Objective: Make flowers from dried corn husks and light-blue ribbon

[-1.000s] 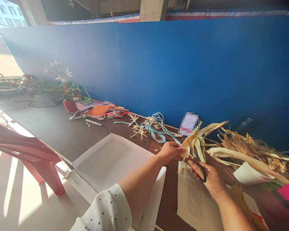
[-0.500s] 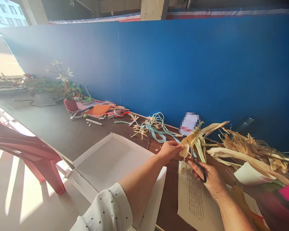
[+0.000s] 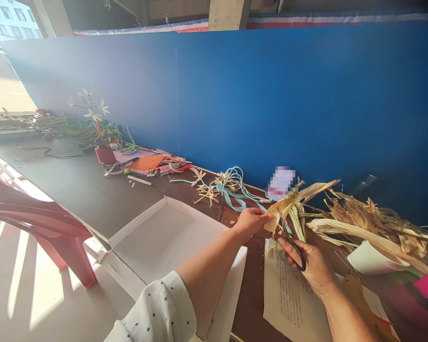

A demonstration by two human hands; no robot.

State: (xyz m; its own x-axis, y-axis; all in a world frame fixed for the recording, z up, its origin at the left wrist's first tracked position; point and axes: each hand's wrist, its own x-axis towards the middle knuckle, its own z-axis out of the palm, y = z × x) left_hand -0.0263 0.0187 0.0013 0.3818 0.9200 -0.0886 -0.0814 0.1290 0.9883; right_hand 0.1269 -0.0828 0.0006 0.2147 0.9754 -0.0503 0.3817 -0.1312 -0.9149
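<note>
My left hand (image 3: 253,221) pinches a pale yellow piece of corn husk (image 3: 273,222) between thumb and fingers. Black-handled scissors (image 3: 299,256) sit in my right hand (image 3: 312,268), with fingers through the loops. Their blades point up and left at the husk piece, and whether they touch it is hard to tell. Behind the hands lie more husk strips (image 3: 299,221). Beneath the right hand is a printed sheet or booklet (image 3: 288,294). Left of my hands lie star-shaped husk flowers (image 3: 209,194) and a light blue ribbon (image 3: 235,202).
An open white box lid (image 3: 135,237) lies left of my forearm. To the right are a heap of dry husks (image 3: 378,213) and a tipped white cup (image 3: 374,259). A blue panel (image 3: 271,95) backs the table. A red plastic chair (image 3: 64,237) stands at left.
The husk piece in my left hand has tilted slightly against the scissor blades. Both hands stay in nearly the same place.
</note>
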